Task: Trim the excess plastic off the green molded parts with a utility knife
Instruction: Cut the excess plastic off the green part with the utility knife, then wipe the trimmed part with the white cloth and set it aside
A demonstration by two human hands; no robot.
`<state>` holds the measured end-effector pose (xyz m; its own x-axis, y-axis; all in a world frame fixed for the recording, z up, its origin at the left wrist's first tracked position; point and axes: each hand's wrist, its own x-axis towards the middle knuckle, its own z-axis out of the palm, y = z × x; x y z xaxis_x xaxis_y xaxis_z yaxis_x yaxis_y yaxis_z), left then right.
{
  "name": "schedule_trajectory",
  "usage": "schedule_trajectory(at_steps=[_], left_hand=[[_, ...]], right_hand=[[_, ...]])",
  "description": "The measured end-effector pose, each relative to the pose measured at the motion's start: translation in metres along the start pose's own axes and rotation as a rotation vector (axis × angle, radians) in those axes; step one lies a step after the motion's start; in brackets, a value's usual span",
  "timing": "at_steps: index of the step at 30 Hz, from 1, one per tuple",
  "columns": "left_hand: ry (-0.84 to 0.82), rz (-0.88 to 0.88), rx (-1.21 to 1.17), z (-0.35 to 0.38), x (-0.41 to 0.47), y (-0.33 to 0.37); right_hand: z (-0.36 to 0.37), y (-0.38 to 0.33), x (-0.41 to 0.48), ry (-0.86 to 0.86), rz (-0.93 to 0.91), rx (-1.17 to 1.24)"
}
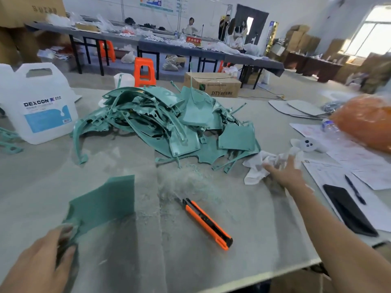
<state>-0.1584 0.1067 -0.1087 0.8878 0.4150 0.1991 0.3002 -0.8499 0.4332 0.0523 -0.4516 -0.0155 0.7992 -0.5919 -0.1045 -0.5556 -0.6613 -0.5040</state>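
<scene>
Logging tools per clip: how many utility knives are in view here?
1. The orange utility knife lies ungripped on the table, nearer the camera than the pile of green parts. Another could be buried under that pile.

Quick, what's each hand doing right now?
Left hand: holding a green molded part.
Right hand: open, reaching onto the white cloth; blurred.

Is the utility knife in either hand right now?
No, the utility knife lies on the table; the left hand grips a green part, the right hand touches a cloth.
</scene>
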Motion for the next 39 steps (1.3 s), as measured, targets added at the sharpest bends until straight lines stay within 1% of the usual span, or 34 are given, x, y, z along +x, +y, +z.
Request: schedule_trajectory(at_steps=[1, 4, 6, 8, 11, 12, 14, 16, 19, 20, 22, 24, 25, 27, 28, 29, 32, 33, 35, 36, 37, 38, 39], left_hand=[[-0.034, 0.008, 0.05, 0.004, -0.002, -0.007], [-0.105, -0.065, 0.151, -0.003, -0.008, -0.003], [-0.121, -0.11, 0.176, -0.014, -0.008, 0.009], [-0.133, -0.108, 0.197, -0.026, -0.002, 0.019], [-0.077, -0.04, 0.272, -0.045, 0.009, 0.031], [-0.034, 0.002, 0.306, -0.054, 0.012, 0.037], [0.043, 0.067, 0.331, -0.07, 0.016, 0.046], [0.055, 0.129, 0.318, -0.081, 0.018, 0.053], [-0.051, 0.163, 0.328, -0.083, 0.018, 0.06], [-0.073, 0.188, 0.308, -0.079, 0.017, 0.061], [-0.116, 0.228, 0.292, -0.067, 0.012, 0.06], [-0.184, 0.237, 0.349, -0.056, 0.008, 0.057], [-0.19, 0.234, 0.363, -0.052, 0.006, 0.056], [-0.171, 0.237, 0.354, -0.048, 0.002, 0.058], [-0.142, 0.254, 0.352, -0.046, 0.001, 0.061], [-0.132, 0.277, 0.367, -0.044, 0.0, 0.065], [-0.061, 0.399, 0.372, -0.041, -0.001, 0.081], [-0.05, 0.418, 0.352, -0.044, 0.0, 0.087], [0.036, 0.493, 0.357, -0.052, 0.003, 0.093], [0.085, 0.536, 0.358, -0.058, 0.004, 0.094], [0.135, 0.564, 0.359, -0.064, 0.002, 0.092], [0.176, 0.58, 0.363, -0.069, -0.002, 0.089], [0.198, 0.589, 0.37, -0.071, -0.003, 0.084]], right_hand=[[0.006, 0.005, 0.005, -0.043, 0.019, 0.038], [0.026, 0.007, 0.011, 0.003, 0.053, -0.06], [0.034, 0.003, 0.011, 0.055, 0.01, -0.108], [0.038, -0.002, 0.008, 0.076, -0.074, -0.086], [0.042, -0.013, -0.001, 0.12, -0.22, -0.084], [0.043, -0.017, -0.003, 0.109, -0.257, -0.073], [0.043, -0.026, -0.012, 0.033, -0.315, -0.068], [0.043, -0.032, -0.017, 0.022, -0.367, -0.097], [0.047, -0.034, -0.02, -0.031, -0.312, 0.002], [0.048, -0.035, -0.022, -0.082, -0.312, -0.027], [0.047, -0.037, -0.028, -0.178, -0.352, -0.221], [0.04, -0.042, -0.038, -0.12, -0.352, -0.288], [0.036, -0.045, -0.044, -0.107, -0.348, -0.255], [0.032, -0.06, -0.069, -0.173, -0.37, -0.013], [0.031, -0.073, -0.09, -0.214, -0.428, 0.11], [0.031, -0.09, -0.116, -0.235, -0.543, 0.162], [0.042, -0.135, -0.218, -0.219, -1.011, 0.118], [0.053, -0.141, -0.246, -0.256, -1.155, 0.115], [0.079, -0.145, -0.289, -0.278, -1.41, 0.03], [0.092, -0.143, -0.296, -0.241, -1.51, -0.038], [0.103, -0.142, -0.292, -0.161, -1.592, -0.159], [0.106, -0.144, -0.281, -0.116, -1.582, -0.286], [0.104, -0.149, -0.263, -0.077, -1.468, -0.407]])
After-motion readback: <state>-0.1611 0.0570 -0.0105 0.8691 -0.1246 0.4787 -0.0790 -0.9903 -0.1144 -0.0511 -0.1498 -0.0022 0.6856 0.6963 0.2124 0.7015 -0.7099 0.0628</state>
